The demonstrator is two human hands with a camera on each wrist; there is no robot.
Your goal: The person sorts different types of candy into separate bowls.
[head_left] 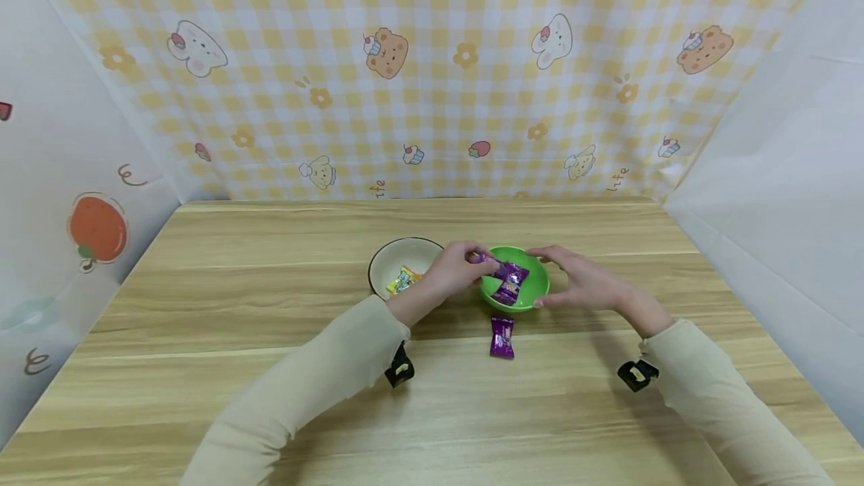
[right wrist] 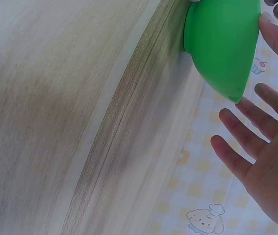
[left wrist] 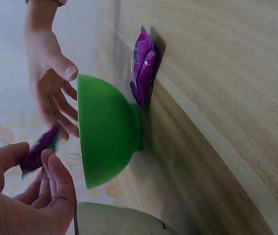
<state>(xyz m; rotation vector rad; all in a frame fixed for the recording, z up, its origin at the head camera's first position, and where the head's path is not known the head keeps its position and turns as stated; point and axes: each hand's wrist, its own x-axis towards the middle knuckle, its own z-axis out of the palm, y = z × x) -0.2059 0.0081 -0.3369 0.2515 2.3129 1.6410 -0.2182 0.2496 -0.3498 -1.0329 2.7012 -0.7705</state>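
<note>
A green bowl [head_left: 536, 287] stands on the wooden table with purple-wrapped candy [head_left: 511, 283] inside. Over its left side my left hand [head_left: 454, 270] pinches a purple-wrapped candy [left wrist: 39, 151] between thumb and fingers, above the rim in the left wrist view. My right hand [head_left: 586, 281] is at the bowl's right side, fingers spread and thumb tip right at the rim; in the right wrist view the fingers [right wrist: 246, 134] extend loosely beside the bowl. Another purple-wrapped candy [head_left: 502, 337] lies on the table in front of the bowl.
A cream bowl with a dark rim [head_left: 398, 250] stands left of the green one, partly hidden by my left hand, holding yellow-wrapped candy [head_left: 403, 280]. The wooden table [head_left: 270, 283] reaches back to a checked cloth [head_left: 432, 96].
</note>
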